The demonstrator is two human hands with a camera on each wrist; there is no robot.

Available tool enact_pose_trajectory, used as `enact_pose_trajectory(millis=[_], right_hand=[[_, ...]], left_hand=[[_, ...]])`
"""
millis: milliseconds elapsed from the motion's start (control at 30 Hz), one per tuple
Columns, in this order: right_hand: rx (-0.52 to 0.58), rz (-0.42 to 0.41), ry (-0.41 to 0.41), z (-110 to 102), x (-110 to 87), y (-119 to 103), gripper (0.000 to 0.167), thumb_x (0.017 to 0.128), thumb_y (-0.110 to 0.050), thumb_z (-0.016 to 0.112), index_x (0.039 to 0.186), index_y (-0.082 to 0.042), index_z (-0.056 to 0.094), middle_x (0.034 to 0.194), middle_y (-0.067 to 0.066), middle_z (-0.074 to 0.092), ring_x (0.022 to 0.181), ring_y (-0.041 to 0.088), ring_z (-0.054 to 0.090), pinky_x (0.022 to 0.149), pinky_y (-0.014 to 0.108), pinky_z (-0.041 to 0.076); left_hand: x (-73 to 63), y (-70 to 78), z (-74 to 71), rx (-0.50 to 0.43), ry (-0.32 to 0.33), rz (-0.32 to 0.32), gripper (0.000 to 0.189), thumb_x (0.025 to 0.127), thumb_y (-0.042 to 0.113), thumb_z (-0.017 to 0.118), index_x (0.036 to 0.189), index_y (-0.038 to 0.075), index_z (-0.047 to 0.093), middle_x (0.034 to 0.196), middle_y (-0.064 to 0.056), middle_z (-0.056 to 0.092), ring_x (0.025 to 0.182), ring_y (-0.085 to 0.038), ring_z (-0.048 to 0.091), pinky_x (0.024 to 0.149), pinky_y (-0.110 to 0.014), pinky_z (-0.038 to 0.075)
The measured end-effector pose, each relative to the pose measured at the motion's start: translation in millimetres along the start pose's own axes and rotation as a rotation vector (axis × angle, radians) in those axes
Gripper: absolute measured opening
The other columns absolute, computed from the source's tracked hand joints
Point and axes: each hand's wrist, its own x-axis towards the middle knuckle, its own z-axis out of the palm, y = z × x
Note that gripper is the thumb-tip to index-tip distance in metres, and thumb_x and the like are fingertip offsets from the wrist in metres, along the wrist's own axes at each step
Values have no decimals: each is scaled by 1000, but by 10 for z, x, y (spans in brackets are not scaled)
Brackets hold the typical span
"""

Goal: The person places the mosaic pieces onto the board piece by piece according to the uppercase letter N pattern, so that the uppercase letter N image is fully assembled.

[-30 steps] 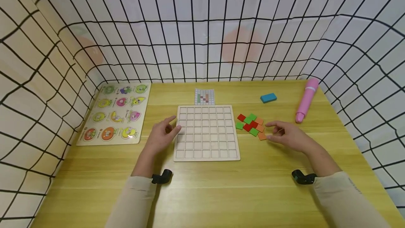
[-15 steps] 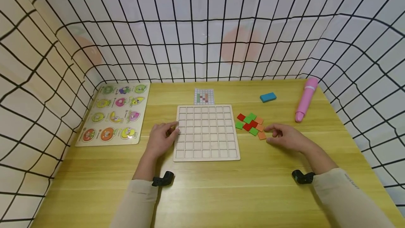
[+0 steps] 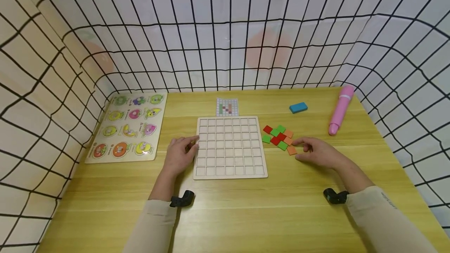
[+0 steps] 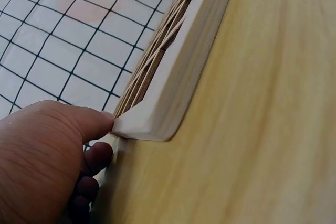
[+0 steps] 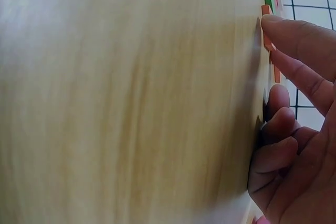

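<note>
A square wooden grid board [image 3: 230, 147] lies flat on the table. My left hand [image 3: 179, 153] rests at the board's left edge, and in the left wrist view the thumb [image 4: 92, 121] touches the wooden side [image 4: 176, 98]. To the right of the board is a loose cluster of small square tiles in red [image 3: 275, 140], green [image 3: 282, 146] and orange [image 3: 291, 150]. My right hand [image 3: 318, 153] is at the cluster's right side, thumb and index finger spread beside the orange tiles [image 5: 266, 11]. Its other fingers curl loosely and hold nothing.
A small printed pattern card [image 3: 227, 107] lies behind the board. Farther right are a blue block [image 3: 298, 107] and a pink tube-shaped pen [image 3: 341, 110]. A fruit puzzle board [image 3: 127, 128] lies left. Black mesh [image 3: 230, 34] encloses the table's back and sides.
My left hand has lowered slightly along the board's left edge, its index finger now nearer the thumb. The right hand has shifted slightly left beside the orange tiles. The tiles stay put.
</note>
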Motion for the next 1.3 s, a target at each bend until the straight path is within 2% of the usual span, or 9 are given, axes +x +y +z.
enact_pose_trajectory(millis=[433,733,1067,1300], right_hand=[[-24,-5,7,44,61,-27,39,90,-27,78,125,-12,66,92,4,53,88,20,48,74,30,39],[-32,6,12,59,67,-35,29,91,-25,77,116,-13,68,92,3,54,89,20,48,75,30,39],[-60,22,26,51,53,-38,27,91,-30,77,111,-14,68,90,1,55,85,18,49,73,30,39],[-39,19,42,48,20,-34,28,91,-30,78,110,-13,68,84,1,55,78,16,49,68,26,39]], left_hand=[[-20,-28,-5,-22,14,-14,34,98,25,66,131,15,71,94,-9,68,88,-24,46,79,-35,32],[-28,-25,-8,-31,24,-12,34,98,24,67,130,14,72,92,-8,67,86,-24,46,78,-34,32],[-18,-26,0,-33,23,-6,34,98,24,67,130,15,72,93,-8,68,86,-24,47,79,-35,33],[-8,-4,-4,-34,21,2,34,98,24,67,130,15,72,93,-8,68,86,-24,47,79,-35,33]])
